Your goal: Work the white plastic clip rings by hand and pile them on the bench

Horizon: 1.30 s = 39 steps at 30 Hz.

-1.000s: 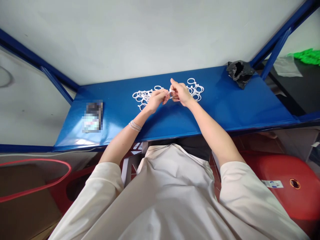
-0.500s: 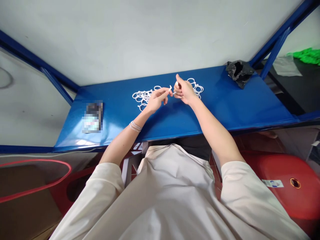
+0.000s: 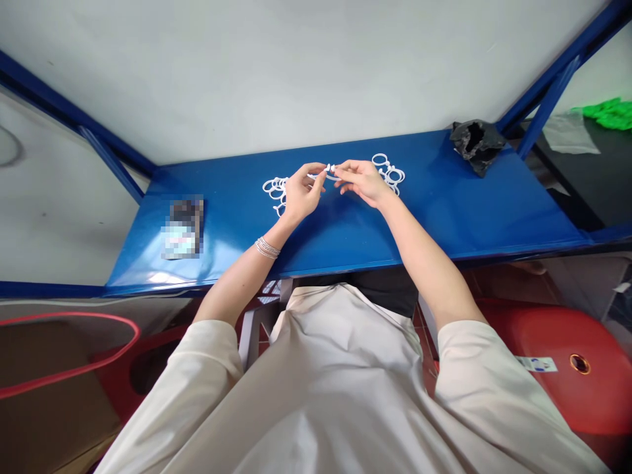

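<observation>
Steadily, I had the left hand (image 3: 302, 195) and right hand (image 3: 363, 182) pinched narrow on a white plastic ring (image 3: 328, 172), its long axis lying sideways between the fingertips, neither hand clearly nearer.

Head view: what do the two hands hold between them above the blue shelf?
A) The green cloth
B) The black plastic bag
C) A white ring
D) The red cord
C. The left hand and right hand meet at a white ring, held in their fingertips above the blue shelf.
</observation>
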### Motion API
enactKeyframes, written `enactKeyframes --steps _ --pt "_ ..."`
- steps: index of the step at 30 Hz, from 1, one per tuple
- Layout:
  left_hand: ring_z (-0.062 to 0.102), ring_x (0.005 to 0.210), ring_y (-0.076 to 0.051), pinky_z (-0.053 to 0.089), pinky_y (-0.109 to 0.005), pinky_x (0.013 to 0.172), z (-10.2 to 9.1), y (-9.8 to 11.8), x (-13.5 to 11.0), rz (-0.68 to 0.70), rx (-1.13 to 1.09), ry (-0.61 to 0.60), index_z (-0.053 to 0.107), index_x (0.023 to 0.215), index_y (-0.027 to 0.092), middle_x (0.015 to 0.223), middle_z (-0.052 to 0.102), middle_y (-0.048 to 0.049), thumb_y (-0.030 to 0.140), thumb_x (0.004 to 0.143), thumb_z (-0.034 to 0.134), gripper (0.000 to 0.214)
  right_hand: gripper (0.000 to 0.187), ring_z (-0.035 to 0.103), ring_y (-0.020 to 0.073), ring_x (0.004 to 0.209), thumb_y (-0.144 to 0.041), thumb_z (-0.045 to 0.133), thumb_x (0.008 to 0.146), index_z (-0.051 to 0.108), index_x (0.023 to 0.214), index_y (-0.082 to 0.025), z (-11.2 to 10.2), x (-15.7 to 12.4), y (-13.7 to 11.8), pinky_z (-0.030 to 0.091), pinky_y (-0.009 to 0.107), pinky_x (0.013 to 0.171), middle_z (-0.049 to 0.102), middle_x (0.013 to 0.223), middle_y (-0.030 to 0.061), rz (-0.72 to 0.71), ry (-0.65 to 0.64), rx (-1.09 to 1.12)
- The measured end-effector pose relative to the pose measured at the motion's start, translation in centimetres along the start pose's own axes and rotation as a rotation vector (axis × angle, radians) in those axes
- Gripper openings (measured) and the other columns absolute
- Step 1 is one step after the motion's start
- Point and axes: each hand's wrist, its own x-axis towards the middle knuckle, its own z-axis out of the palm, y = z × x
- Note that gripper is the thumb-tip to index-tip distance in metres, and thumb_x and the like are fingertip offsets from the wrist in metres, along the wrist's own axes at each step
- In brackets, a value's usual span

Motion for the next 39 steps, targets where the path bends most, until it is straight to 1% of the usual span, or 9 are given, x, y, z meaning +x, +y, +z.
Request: enactKeyframes --steps 7,14,18,22,25,28,31,35,39 --pt "0.075 0.077 -0.015 0.057 -0.026 0.061 -0.3 0.5 -0.2 0.028 -0.006 -0.047 0.078 0.121 0.024 0.114 0.081 -0.0097 0.075 0.104 0.065 0.055 0.047 0.078 0.018 0.084 -0.041 0.103 0.08 0.066 0.103 -0.025 0.2 0.0 0.0 0.065 0.028 0.074 0.077 0.091 0.0007 -0.027 0.012 -0.028" --pt "0.069 0.086 -0.017 0.057 -0.029 0.069 -0.4 0.2 0.0 0.079 0.14 -0.039 0.086 0.101 0.026 0.113 0.073 -0.0082 0.073 0.102 0.071 0.049 0.016 0.061 0.0134 0.066 -0.035 0.08 0.094 0.076 0.095 -0.02 -0.3 0.4 0.8 0.045 0.024 0.055 0.076 0.082 0.0023 -0.049 -0.04 -0.193" --pt "0.071 0.112 -0.028 0.061 -0.043 0.097 -0.7 0.4 0.2 0.138 0.314 -0.035 0.085 0.102 0.026 0.117 0.074 -0.0115 0.059 0.105 0.071 0.036 0.029 0.051 0.011 0.06 -0.033 0.065 0.1 0.073 0.077 -0.018 -0.5 0.8 1.4 0.038 0.023 0.054 0.069 0.073 0.002 -0.05 -0.013 -0.277" --pt "0.065 0.137 -0.04 0.048 -0.06 0.121 -1.1 -0.2 0.4 0.126 0.505 -0.068 0.083 0.108 0.025 0.141 0.072 -0.0179 0.045 0.101 0.077 0.022 0.036 0.056 0.0123 0.062 -0.04 0.068 0.103 0.066 0.073 -0.02 -0.6 1.0 1.5 0.039 0.024 0.051 0.07 0.076 0.0032 -0.052 0.084 -0.316" --pt "0.061 0.145 -0.046 0.04 -0.071 0.124 -1.2 -1.2 0.4 0.08 0.594 -0.142 0.082 0.109 0.025 0.147 0.071 -0.0196 0.037 0.095 0.081 0.018 0.038 0.06 0.0139 0.062 -0.047 0.073 0.104 0.061 0.077 -0.022 -0.6 1.0 1.0 0.042 0.024 0.048 0.072 0.078 0.0043 -0.02 0.115 -0.24" --pt "0.065 0.139 -0.047 0.035 -0.078 0.124 -1.2 -1.4 0.3 0.049 0.665 -0.185 0.082 0.109 0.025 0.138 0.076 -0.0194 0.036 0.096 0.078 0.017 0.043 0.052 0.012 0.052 -0.055 0.074 0.104 0.058 0.078 -0.024 -0.5 0.8 0.4 0.037 0.024 0.043 0.066 0.069 0.0016 0.014 0.108 -0.16" --pt "0.066 0.134 -0.047 0.035 -0.076 0.124 -1.4 -0.2 0.1 -0.017 0.78 -0.168 0.081 0.106 0.024 0.126 0.08 -0.0193 0.041 0.101 0.069 0.021 0.053 0.044 0.0098 0.046 -0.066 0.075 0.102 0.056 0.076 -0.024 -0.5 0.6 0.1 0.032 0.024 0.039 0.058 0.061 -0.0011 0.02 0.139 -0.113" --pt "0.062 0.139 -0.05 0.033 -0.073 0.125 -1.8 1.7 0.0 -0.127 0.927 -0.164 0.079 0.111 0.021 0.133 0.077 -0.0227 0.041 0.103 0.064 0.026 0.063 0.038 0.0086 0.042 -0.075 0.075 0.098 0.052 0.069 -0.025 -0.6 0.7 0.2 0.026 0.024 0.035 0.052 0.054 -0.0009 0.026 0.237 -0.111" --pt "0.059 0.142 -0.051 0.03 -0.076 0.124 -1.8 1.8 -0.1 -0.116 0.888 -0.129 0.077 0.116 0.022 0.137 0.075 -0.0232 0.034 0.1 0.066 0.022 0.064 0.036 0.0074 0.042 -0.072 0.076 0.099 0.047 0.067 -0.025 -0.9 1.0 0.3 0.022 0.022 0.034 0.05 0.053 -0.0015 0.01 0.307 -0.108"
